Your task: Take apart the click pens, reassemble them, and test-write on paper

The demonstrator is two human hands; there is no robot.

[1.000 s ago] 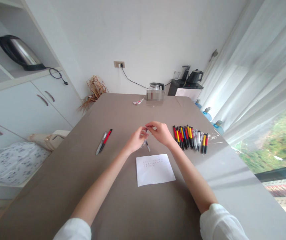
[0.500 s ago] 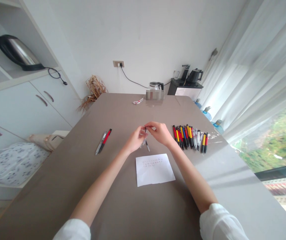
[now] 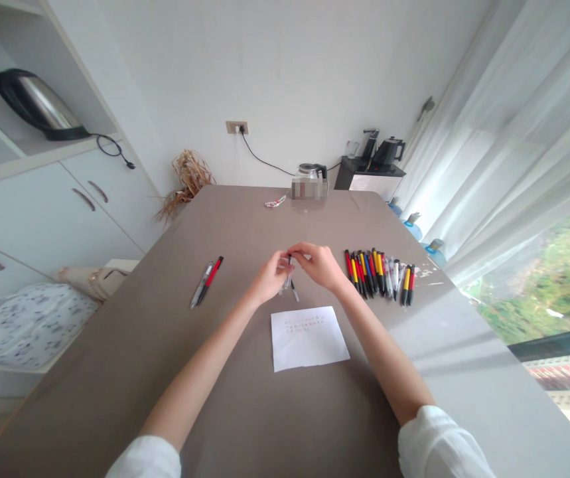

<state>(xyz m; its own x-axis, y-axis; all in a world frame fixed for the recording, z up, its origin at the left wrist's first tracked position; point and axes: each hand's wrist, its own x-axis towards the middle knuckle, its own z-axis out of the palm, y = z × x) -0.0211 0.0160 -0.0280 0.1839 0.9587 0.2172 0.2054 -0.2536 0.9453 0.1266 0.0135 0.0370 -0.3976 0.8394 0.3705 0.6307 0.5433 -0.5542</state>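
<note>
Over the middle of the brown table [image 3: 245,411], my left hand [image 3: 269,277] and my right hand [image 3: 320,264] meet, both pinched on a clear pen [image 3: 288,280] with a dark tip pointing down toward me. My left fingers wrap its barrel. My right fingertips pinch its upper end. Just below the hands lies a white sheet of paper [image 3: 308,337] with a few lines of writing. A row of several pens [image 3: 379,271] in red, yellow, black and white lies right of my right hand. Two pens [image 3: 207,281], one grey and one red, lie to the left.
At the table's far edge stand a glass kettle [image 3: 309,175] and a small red-and-white object [image 3: 275,201]. A cabinet with a steel kettle [image 3: 38,105] on its shelf is at the left. Curtains and a window fill the right side.
Hardly anything has moved; both hands stay on the pen in the same place, with only slight finger shifts.
</note>
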